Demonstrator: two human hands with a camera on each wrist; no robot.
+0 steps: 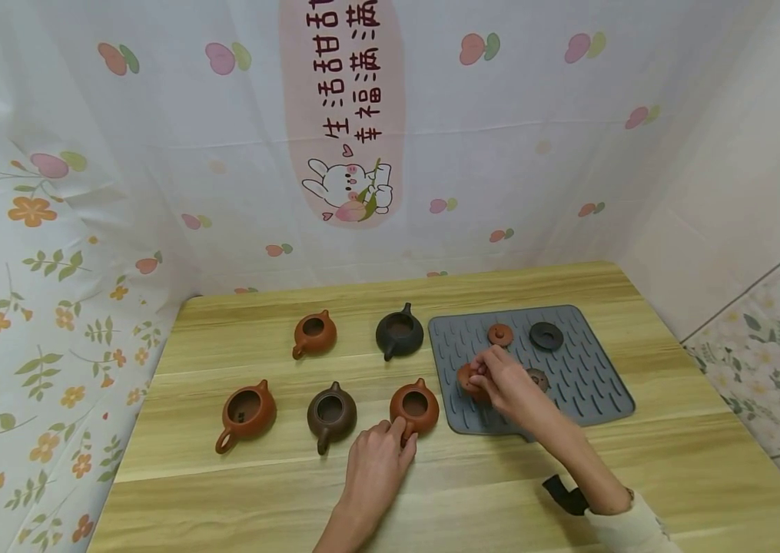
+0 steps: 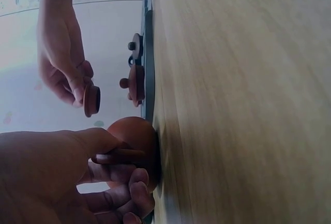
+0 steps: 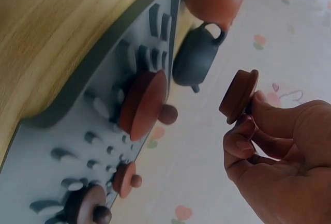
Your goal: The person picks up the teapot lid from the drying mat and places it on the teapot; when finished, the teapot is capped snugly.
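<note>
My left hand grips the handle of a reddish clay teapot that stands lidless on the table. In the left wrist view, the thumb and fingers close about that teapot's handle. Between thumb and fingers, my right hand pinches a small reddish-brown teapot lid, held up in the air above the grey mat. Below it a larger red lid lies on the mat, knob up. A small red lid, a black lid and a brown lid, partly hidden by the hand, lie there too.
Other lidless teapots stand on the table: a small orange-brown one, a black one, a dark brown one and a reddish one at left. Patterned curtains hang behind the wooden table.
</note>
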